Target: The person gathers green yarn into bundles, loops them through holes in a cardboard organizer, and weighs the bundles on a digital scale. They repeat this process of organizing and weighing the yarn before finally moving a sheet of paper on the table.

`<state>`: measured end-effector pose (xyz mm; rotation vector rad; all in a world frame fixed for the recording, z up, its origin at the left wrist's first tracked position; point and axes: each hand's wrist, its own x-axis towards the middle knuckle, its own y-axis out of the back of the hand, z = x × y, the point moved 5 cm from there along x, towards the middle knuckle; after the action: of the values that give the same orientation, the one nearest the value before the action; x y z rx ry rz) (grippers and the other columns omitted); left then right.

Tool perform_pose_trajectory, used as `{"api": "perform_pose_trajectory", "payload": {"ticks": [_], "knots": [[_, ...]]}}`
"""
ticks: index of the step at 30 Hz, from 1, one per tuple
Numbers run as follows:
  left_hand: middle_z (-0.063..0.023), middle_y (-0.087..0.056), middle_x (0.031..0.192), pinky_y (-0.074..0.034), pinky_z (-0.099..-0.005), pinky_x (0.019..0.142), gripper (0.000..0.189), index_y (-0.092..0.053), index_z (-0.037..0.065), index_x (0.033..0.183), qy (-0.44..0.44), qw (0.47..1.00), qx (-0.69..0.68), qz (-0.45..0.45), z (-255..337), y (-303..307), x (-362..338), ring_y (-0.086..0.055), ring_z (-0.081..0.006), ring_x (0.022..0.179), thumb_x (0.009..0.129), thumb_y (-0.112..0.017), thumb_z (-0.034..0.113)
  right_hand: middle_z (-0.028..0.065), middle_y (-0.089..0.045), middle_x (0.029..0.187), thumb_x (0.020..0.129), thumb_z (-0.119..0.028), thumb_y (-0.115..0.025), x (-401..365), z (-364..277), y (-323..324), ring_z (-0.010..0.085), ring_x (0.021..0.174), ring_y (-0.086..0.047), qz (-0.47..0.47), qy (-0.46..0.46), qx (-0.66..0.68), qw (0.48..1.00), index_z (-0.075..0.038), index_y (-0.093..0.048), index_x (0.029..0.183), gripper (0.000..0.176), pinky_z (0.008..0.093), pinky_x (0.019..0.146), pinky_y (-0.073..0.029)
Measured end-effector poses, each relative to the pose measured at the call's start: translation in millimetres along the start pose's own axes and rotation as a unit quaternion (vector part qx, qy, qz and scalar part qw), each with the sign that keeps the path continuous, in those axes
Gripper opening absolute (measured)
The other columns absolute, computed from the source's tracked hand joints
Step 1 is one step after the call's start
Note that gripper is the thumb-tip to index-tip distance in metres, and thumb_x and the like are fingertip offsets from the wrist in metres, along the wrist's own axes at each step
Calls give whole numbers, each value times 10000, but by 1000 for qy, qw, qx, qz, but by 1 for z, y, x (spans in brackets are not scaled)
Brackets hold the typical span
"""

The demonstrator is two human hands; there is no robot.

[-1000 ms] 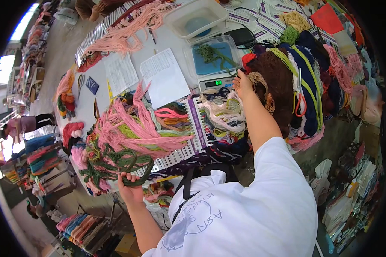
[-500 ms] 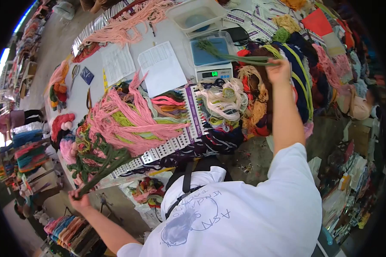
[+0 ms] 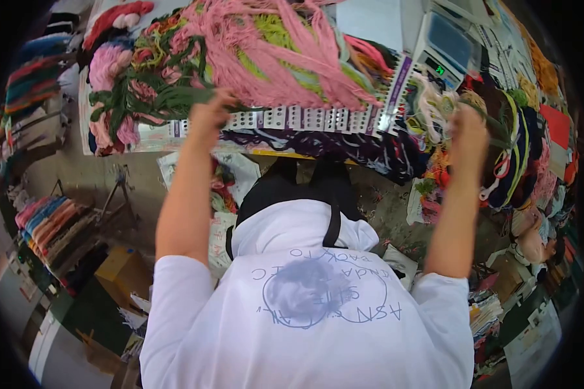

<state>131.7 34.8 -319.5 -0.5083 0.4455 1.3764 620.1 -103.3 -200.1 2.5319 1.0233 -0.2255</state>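
My left hand [image 3: 211, 118] is closed on a bundle of dark green yarn [image 3: 178, 98] at the left of the table, above the white punched cards [image 3: 285, 118]. Over on the right, my right hand [image 3: 468, 136] is blurred, its fingers closed round dark green strands [image 3: 496, 128] that trail to its right. Between the hands lies a large heap of pink yarn [image 3: 266, 58] with lime green yarn [image 3: 276, 35] showing through. Pale cream yarn [image 3: 435, 107] is beside my right hand.
A digital scale [image 3: 442, 52] with a blue pan stands beyond my right hand. Dark purple yarn [image 3: 318, 144] hangs along the near table edge. Navy and yellow skeins [image 3: 516, 155] and a red sheet [image 3: 554, 126] are at the right. Papers [image 3: 370, 23] lie at the back.
The view has turned and shifted. My right hand has come down from beside the scale, and its green strands no longer lie across the pan. My left hand has moved inward over the table edge.
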Motion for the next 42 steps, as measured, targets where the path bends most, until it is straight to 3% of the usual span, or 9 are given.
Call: {"api": "perform_pose_trajectory", "payload": {"ticks": [3, 6, 9, 18, 25, 31, 33, 36, 42], "knots": [[-30, -609, 888, -436, -239, 543, 269, -629, 70, 1000, 128, 988, 79, 19, -83, -40, 7, -523, -97, 688, 768, -635, 206, 23, -620, 720, 828, -191, -576, -42, 82, -134, 72, 557, -482, -148, -50, -30, 987, -25, -648, 924, 205, 211, 515, -386], [-50, -611, 875, -453, -271, 553, 251, -622, 51, 1000, 118, 977, 170, 49, -126, -49, 18, -555, -138, 739, 796, -565, 185, 55, -632, 650, 760, -226, -636, -70, 144, -225, 111, 593, -582, -203, -51, -77, 975, -18, -677, 825, 222, 263, 562, -442], [-70, -592, 626, -425, -287, 496, 245, -666, 44, 907, 61, 983, 169, 23, -136, -58, 29, -560, -143, 569, 750, -511, 151, 89, -652, 696, 733, -242, -647, -88, 178, -282, 203, 617, -621, -223, -21, -130, 966, -59, -681, 805, 199, 309, 599, -463], [-16, -562, 675, -376, -260, 459, 135, -601, 35, 816, 151, 988, 25, -25, -139, -66, 42, -481, -113, 534, 788, -600, 167, 75, -658, 702, 662, -286, -712, -96, 187, -301, 242, 678, -636, -134, -109, -265, 949, -105, -702, 744, 199, 336, 632, -487], [8, -579, 676, -363, -239, 485, 113, -616, 52, 779, 145, 987, 5, -72, -142, -63, 47, -472, -85, 543, 768, -652, 159, 72, -601, 855, 752, -151, -589, -125, 160, -305, 299, 758, -590, -163, 238, -269, 919, -79, -667, 830, 132, 377, 657, -469], [-15, -571, 643, -403, -239, 513, 192, -612, -10, 806, 47, 993, 105, 16, -138, -59, 50, -499, -100, 565, 717, -641, 158, 91, -592, 907, 727, -106, -583, -125, 159, -294, 284, 792, -586, -218, 241, -231, 917, -54, -638, 912, 200, 356, 695, -473], [-132, -642, 780, -468, -323, 669, 355, -621, -39, 902, -10, 948, 303, 96, -138, -24, 64, -592, -217, 700, 663, -646, 222, 91, -568, 928, 713, -143, -624, -118, 147, -290, 282, 798, -588, -222, 228, -259, 912, -77, -605, 964, 260, 367, 689, -477], [-105, -612, 814, -472, -341, 576, 357, -566, -39, 962, 30, 983, 17, 179, -118, 36, 56, -555, -172, 629, 735, -606, 233, 56, -549, 914, 712, -254, -670, -113, 136, -283, 279, 807, -590, -221, 252, -465, 819, -122, -602, 956, 286, 389, 664, -483], [-103, -609, 793, -466, -336, 708, 205, -546, 4, 886, 98, 953, -282, 44, -103, 27, 43, -600, -236, 789, 861, -408, 153, 51, -534, 895, 698, -207, -648, -109, 140, -290, 266, 843, -563, -219, 287, -526, 770, -119, -601, 863, 193, 400, 667, -479]]}}
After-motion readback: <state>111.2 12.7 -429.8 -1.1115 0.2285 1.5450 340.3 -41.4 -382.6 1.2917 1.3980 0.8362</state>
